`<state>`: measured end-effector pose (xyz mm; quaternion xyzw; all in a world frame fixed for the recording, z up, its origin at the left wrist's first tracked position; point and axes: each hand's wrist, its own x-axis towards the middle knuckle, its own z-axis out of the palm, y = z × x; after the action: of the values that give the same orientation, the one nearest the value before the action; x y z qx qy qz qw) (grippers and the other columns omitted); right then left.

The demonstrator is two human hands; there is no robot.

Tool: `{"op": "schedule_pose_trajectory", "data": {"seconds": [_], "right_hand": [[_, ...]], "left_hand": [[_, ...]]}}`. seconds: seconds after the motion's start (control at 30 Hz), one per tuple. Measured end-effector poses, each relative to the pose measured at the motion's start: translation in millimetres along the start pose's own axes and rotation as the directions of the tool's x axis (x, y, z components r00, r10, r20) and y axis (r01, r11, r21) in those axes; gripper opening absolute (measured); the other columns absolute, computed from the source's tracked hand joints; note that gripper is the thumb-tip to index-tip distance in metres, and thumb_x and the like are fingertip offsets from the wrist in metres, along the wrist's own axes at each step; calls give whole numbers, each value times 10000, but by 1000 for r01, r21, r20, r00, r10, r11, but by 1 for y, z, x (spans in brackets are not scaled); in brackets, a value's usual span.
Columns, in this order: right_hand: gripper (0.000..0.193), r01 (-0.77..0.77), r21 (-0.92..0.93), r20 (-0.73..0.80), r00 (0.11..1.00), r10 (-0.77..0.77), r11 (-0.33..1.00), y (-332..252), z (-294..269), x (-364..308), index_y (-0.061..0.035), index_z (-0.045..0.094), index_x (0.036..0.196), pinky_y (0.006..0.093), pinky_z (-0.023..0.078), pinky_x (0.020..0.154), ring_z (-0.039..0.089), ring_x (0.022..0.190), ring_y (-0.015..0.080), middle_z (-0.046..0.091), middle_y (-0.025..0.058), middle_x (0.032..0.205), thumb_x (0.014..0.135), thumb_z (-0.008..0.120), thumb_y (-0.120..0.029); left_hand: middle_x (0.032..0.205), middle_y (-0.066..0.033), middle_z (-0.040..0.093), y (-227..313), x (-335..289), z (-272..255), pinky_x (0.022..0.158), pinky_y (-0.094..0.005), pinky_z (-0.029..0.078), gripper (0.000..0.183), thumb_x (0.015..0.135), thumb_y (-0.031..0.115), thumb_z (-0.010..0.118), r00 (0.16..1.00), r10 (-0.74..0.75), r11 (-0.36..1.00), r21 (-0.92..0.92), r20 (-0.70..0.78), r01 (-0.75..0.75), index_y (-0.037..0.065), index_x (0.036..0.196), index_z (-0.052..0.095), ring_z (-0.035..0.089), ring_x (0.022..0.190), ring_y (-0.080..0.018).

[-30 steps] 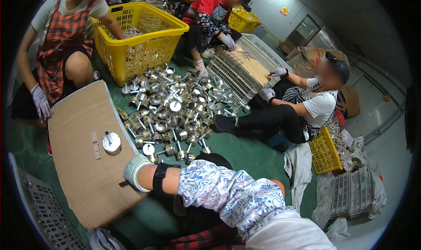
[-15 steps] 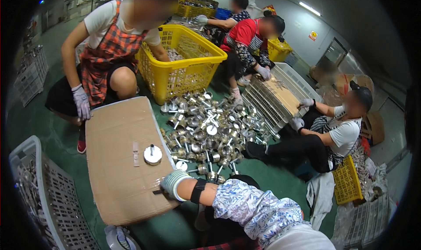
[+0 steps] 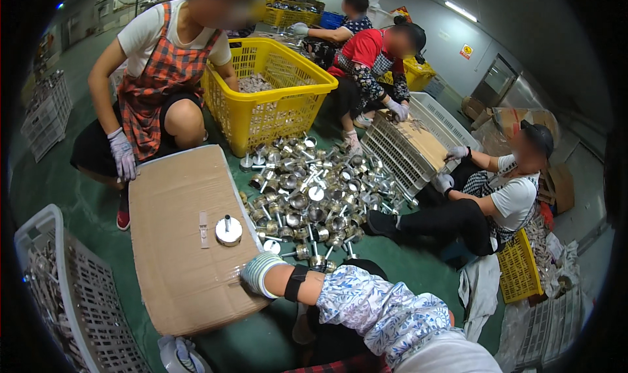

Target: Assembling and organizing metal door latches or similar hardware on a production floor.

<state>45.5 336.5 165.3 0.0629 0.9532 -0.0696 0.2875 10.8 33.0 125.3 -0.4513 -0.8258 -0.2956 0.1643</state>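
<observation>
My right hand [image 3: 260,275], in a striped knit glove, rests at the near right edge of a cardboard-topped surface [image 3: 176,262]. Its fingers are bent and partly hidden, so anything inside them cannot be made out. At the lower edge my left hand [image 3: 182,355], also gloved, shows only in part beside a whitish rounded shape; its grip is unclear. On the cardboard stands a round metal part [image 3: 228,232] with an upright post, beside a small pale strip [image 3: 203,230]. Many similar stemmed metal cups [image 3: 307,200] lie heaped on the floor just beyond my right hand.
A yellow basket [image 3: 281,93] of small metal pieces stands beyond the cardboard, with a co-worker [image 3: 167,66] squatting at its left. Another basket [image 3: 72,268] holds flat metal pieces at left. Co-workers [image 3: 366,66] work around a grey crate [image 3: 392,157]; one's leg [image 3: 438,226] stretches toward the heap.
The squatting co-worker's head and upper body have shifted slightly, one arm still in the yellow basket. A little more of my left glove shows. My right hand stays at the cardboard's edge.
</observation>
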Motion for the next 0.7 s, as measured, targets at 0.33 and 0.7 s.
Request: {"op": "schedule_pose_trajectory", "data": {"seconds": [0.33,0.7], "right_hand": [[265,-6,4,-68,998,6,1000,21,2,1,-102,701,1008,415,528,741,667,926,305,689,141,997,752,655,-155],[208,-5,28,-124,992,9,1000,25,-12,-13,-62,727,918,397,534,702,681,862,310,700,154,917,721,687,-116]], "left_hand": [[973,-211,624,-15,-25,11,796,-440,480,297,761,109,561,997,-31,1000,0,77,31,-10,1031,600,592,876,-384],[1010,-239,626,-13,-28,27,796,-448,509,290,852,196,496,995,49,997,61,-89,-44,6,1029,626,613,900,-366]]}}
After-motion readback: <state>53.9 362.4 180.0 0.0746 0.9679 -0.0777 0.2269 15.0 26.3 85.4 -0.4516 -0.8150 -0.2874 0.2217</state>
